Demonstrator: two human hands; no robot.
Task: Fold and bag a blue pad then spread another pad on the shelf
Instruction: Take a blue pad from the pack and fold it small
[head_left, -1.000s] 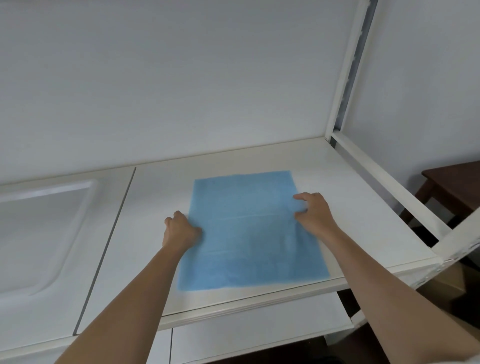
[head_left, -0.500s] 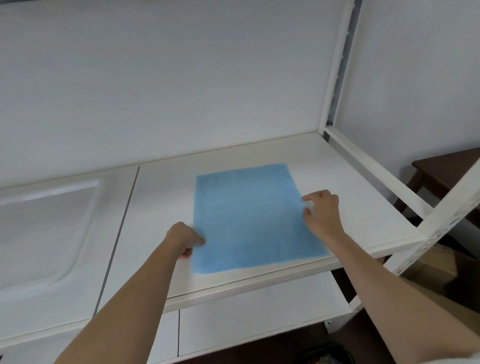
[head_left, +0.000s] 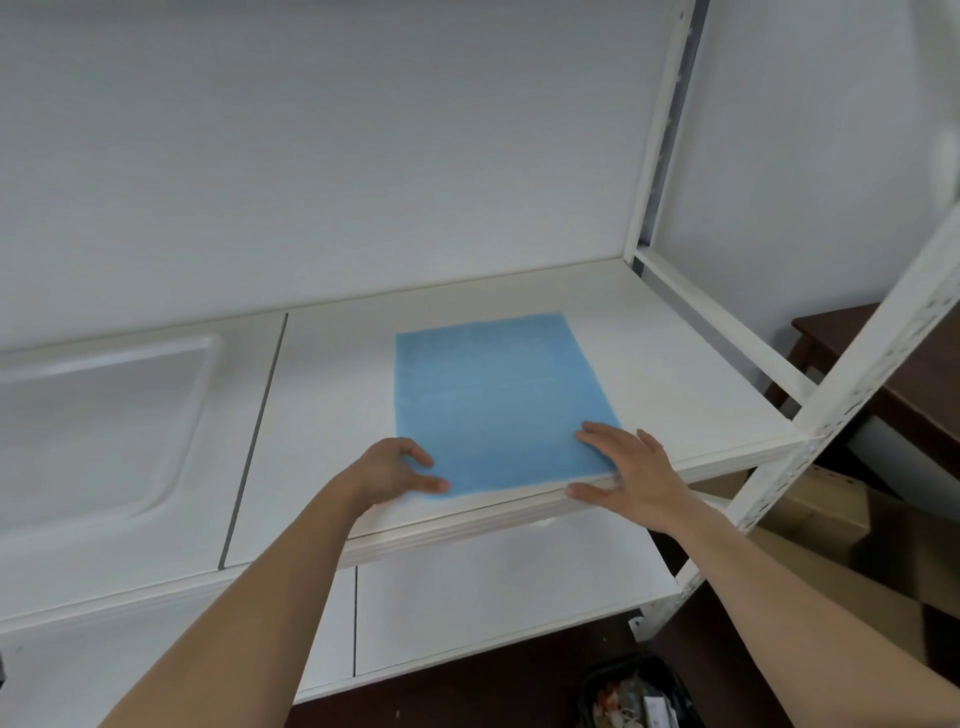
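Both hands have slid toward the near edge of the pad since a moment ago, off its side edges. At the bottom of the frame sits a dark bin of mixed rubbish (head_left: 631, 696), with a lower white shelf board (head_left: 498, 587) just above it. Mid-frame now: left hand (head_left: 387, 475), fingers loosely spread, touching the near left corner of the flat rectangular blue fabric pad (head_left: 493, 400). Right hand (head_left: 631, 475), fingers spread flat, rests on the near right corner, thumb over the front lip of the white shelf (head_left: 675, 364). Pad lies flat, centre frame. Beyond, far left, a shallow white moulded tray (head_left: 104, 415); far right, a dark brown wooden table (head_left: 893, 364).
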